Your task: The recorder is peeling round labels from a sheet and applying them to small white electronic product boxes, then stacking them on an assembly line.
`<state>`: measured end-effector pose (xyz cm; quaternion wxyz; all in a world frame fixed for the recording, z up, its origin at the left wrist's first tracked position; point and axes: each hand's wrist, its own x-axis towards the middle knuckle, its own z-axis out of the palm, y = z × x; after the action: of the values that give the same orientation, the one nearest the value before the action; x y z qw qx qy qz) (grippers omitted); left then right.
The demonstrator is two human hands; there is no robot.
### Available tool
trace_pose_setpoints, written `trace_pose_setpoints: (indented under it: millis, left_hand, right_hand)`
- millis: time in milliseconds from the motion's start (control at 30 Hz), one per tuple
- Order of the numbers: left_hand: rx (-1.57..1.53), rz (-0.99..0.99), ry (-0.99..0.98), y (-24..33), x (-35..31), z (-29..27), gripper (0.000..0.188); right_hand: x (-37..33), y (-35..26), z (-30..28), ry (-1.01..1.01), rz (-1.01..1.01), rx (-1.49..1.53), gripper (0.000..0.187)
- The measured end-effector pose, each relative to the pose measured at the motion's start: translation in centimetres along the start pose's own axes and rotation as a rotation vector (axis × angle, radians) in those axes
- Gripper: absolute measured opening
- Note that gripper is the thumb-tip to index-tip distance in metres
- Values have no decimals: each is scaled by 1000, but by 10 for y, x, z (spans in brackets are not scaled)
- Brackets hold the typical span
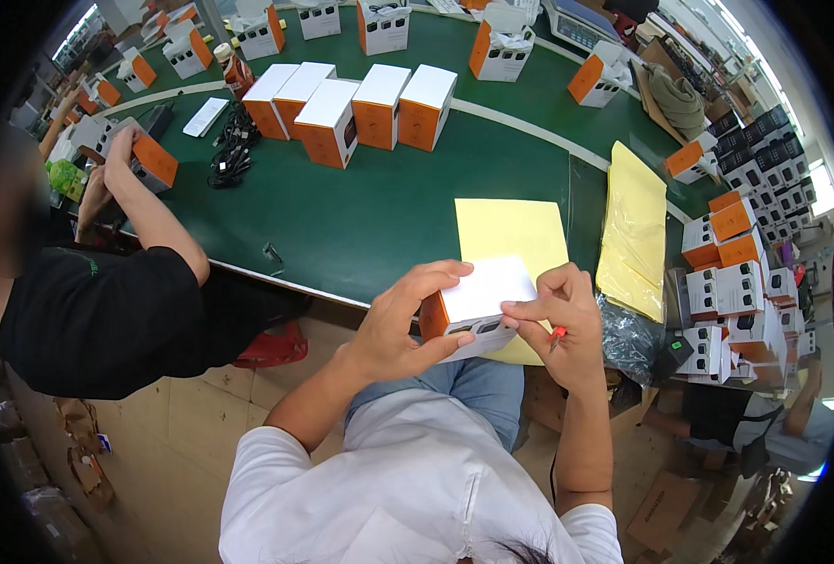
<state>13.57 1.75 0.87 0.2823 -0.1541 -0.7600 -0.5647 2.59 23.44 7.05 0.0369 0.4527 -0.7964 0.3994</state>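
Note:
My left hand (403, 320) wraps round the left side of a small white and orange carton (494, 282), thumb along its lower front edge. The carton is tilted toward me above my lap, at the table's near edge. My right hand (566, 324) is closed, its thumb and forefinger touching the carton's right upper corner. A slim red-orange object (557, 335) pokes out from under its curled fingers; its kind is too small to tell. Beneath the carton lies a yellow sheet (511, 226), partly hidden by it and my hands.
A row of similar cartons (328, 122) stands ahead on the green table (361, 207). Yellow sheets (631, 235) are stacked at right over clear plastic (629, 338). Black cables (234, 150) lie farther left. A co-worker (107, 301) handles a carton at left. Stacked cartons (727, 291) stand right.

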Motion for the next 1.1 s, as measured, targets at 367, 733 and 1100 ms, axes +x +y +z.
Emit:
trace_pose_setpoints:
  millis: [367,733,1100]
  left_hand:
    - [213,145,40,1,3,0,60]
    - [384,83,179,-23,-6,-16,58]
    - [804,228,44,-53,14,-1,49]
  right_hand:
    - [4,-8,17,136,293,499,20]
    - [-13,24,10,117,572,327,42]
    - [-36,71,-35,-38,587,252,20]
